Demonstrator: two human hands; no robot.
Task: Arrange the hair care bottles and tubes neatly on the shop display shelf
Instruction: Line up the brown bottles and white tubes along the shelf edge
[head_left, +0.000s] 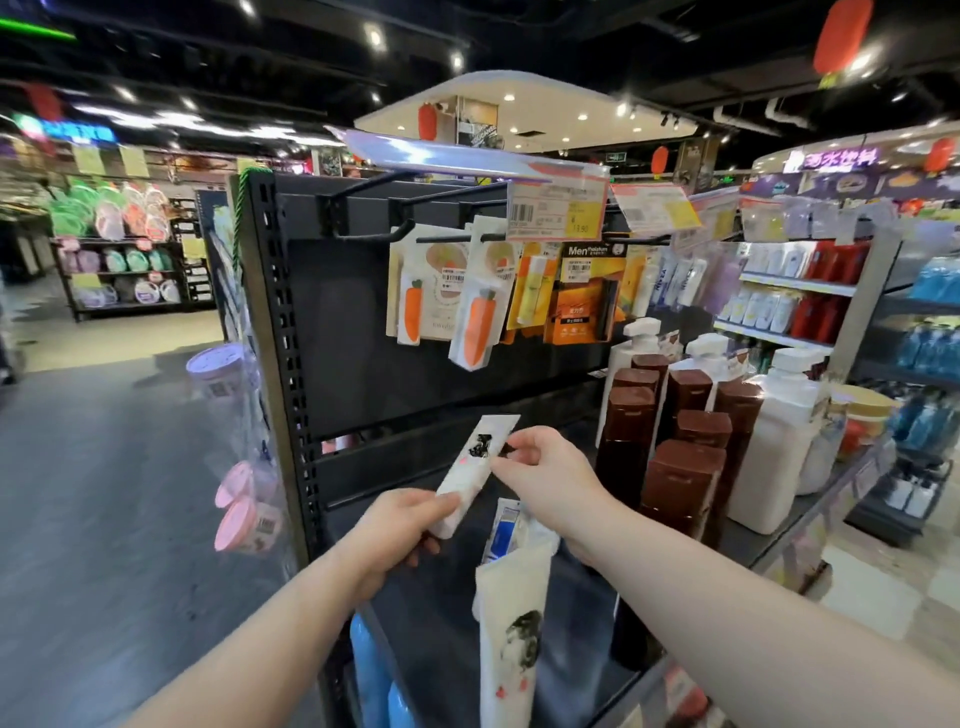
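My left hand (397, 522) grips and hides the lower end of a flat white plastic tube (470, 467) with unreadable black print, my right hand (545, 467) pinching its upper edge.

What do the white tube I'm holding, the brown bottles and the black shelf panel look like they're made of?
The white tube looks like soft plastic, satin, with a flat crimped end. The brown bottles are likely rigid plastic, glossy, with glare on squared caps. The shelf panel seems painted metal, matte black, with punched slots along its upright.
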